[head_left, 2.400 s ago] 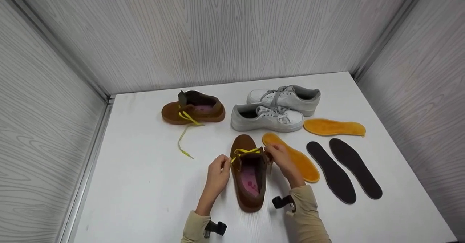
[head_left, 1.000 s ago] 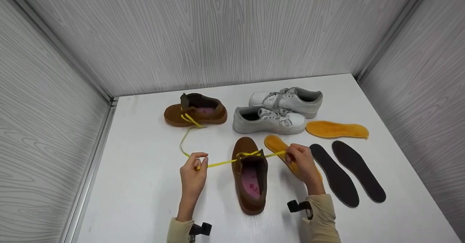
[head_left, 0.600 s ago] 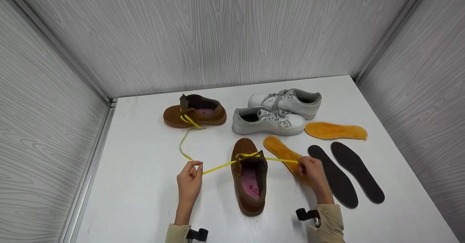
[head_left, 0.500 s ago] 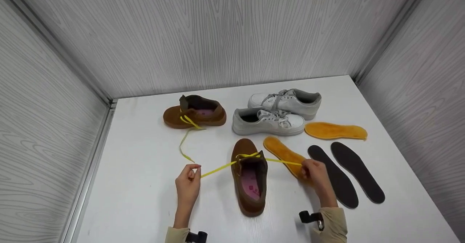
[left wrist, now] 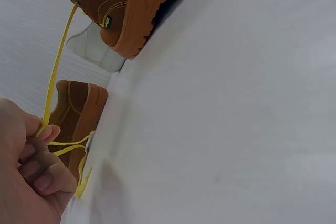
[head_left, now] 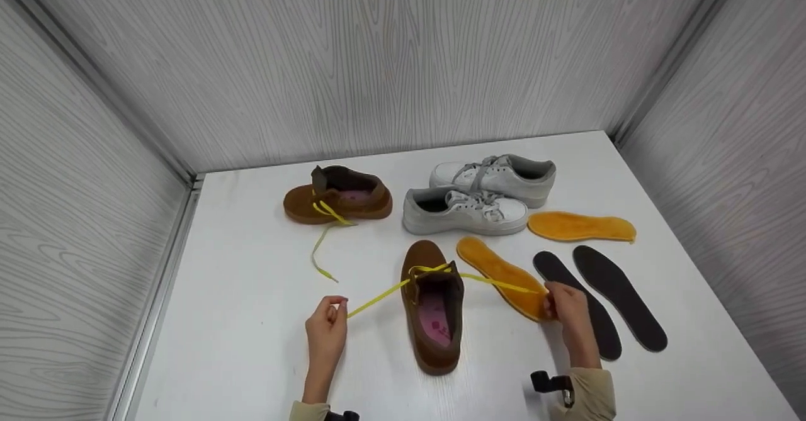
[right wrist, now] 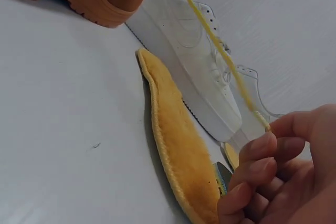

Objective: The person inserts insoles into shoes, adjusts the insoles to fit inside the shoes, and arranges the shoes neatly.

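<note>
A brown shoe [head_left: 436, 359] with a pink insole stands upright in the middle of the table, toe pointing away. Its yellow shoelace [head_left: 380, 297] runs out to both sides. My left hand [head_left: 325, 333] pinches one end between thumb and forefinger, left of the shoe; that stretch looks taut in the left wrist view. On the right, my right hand [head_left: 568, 309] pinches the other end near its tip, above the dark insole [head_left: 607, 336]. This stretch passes over an orange insole [head_left: 497, 268] and sags slightly. In the right wrist view the tip [right wrist: 261, 119] shows at the fingertips.
Another brown shoe [head_left: 371, 207] lies back left, its loose yellow lace [head_left: 318, 260] trailing on the table. Two white sneakers [head_left: 453, 219] stand at the back. A second orange insole [head_left: 582, 226] and another dark insole [head_left: 620, 298] lie right. Grained panels [head_left: 378, 62] enclose the table.
Both hands first were at the shoe's collar, then drew the lace ends apart. Since then the right hand has moved further right and nearer, the left slightly nearer; the right stretch now sags.
</note>
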`<state>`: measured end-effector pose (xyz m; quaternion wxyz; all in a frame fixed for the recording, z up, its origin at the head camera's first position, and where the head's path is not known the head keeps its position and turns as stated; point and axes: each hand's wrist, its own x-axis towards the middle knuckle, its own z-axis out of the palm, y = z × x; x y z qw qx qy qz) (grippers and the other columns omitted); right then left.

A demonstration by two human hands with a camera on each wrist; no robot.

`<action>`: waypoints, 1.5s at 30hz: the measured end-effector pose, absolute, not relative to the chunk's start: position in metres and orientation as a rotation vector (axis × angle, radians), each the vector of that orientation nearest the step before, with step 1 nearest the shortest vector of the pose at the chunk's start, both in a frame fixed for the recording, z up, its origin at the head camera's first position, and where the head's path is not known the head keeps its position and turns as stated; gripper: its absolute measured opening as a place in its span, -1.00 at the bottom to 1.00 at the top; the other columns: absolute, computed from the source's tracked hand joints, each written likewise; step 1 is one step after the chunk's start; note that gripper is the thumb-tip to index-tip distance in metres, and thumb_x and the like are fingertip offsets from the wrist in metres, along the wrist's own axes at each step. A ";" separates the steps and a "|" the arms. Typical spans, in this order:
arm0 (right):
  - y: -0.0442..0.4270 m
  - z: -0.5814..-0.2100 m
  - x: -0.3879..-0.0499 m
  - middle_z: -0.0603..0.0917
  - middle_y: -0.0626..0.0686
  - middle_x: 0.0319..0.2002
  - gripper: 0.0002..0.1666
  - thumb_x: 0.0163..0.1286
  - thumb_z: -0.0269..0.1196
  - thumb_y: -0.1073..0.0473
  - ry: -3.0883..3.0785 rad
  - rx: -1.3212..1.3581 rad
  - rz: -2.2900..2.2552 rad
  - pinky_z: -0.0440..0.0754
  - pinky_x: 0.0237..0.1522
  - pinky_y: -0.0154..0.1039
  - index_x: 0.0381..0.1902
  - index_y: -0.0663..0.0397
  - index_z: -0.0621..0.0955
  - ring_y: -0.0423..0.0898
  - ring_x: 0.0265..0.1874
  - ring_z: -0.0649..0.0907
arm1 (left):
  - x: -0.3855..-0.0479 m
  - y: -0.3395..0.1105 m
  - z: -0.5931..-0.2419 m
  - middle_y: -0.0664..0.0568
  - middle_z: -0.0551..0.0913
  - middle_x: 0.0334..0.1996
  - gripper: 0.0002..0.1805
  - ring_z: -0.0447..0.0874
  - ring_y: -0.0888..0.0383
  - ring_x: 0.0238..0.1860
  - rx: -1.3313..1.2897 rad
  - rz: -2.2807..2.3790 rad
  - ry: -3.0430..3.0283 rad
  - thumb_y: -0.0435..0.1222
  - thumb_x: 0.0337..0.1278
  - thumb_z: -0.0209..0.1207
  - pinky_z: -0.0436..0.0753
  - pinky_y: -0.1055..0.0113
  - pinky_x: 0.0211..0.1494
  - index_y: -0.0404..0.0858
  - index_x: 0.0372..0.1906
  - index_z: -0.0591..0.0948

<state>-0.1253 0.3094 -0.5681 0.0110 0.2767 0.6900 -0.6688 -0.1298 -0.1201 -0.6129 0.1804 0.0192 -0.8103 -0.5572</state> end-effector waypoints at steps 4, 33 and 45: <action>0.322 -0.560 -0.121 0.51 -0.03 -0.65 -0.67 0.47 0.14 0.13 2.100 0.940 -2.112 0.44 -0.56 -0.35 -0.49 0.17 0.58 -0.19 -0.65 0.46 | -0.132 -0.121 -0.617 0.21 0.21 -0.75 -0.95 0.10 0.39 -0.72 0.053 -1.513 -2.333 -0.51 0.23 0.20 0.17 0.45 -0.63 -0.38 -0.29 0.66; 0.369 -0.572 -0.100 0.23 0.60 0.20 0.01 0.12 0.47 -0.09 2.980 0.547 -0.856 0.17 0.14 0.41 0.24 0.59 0.38 0.56 0.16 0.23 | -0.215 -0.060 -0.502 0.25 0.17 -0.76 -0.95 0.09 0.34 -0.71 -0.327 -1.342 -2.202 -0.47 0.16 0.25 0.24 0.33 -0.57 -0.34 -0.38 0.68; 0.364 -0.583 -0.096 0.26 0.57 0.14 -0.06 0.04 0.43 -0.03 2.990 0.607 -0.797 0.24 0.03 0.40 0.19 0.58 0.39 0.49 0.09 0.27 | -0.226 0.000 -0.492 0.23 0.29 -0.75 -0.91 0.20 0.29 -0.69 -0.517 -1.352 -2.410 -0.39 0.22 0.22 0.30 0.33 -0.50 -0.31 -0.35 0.70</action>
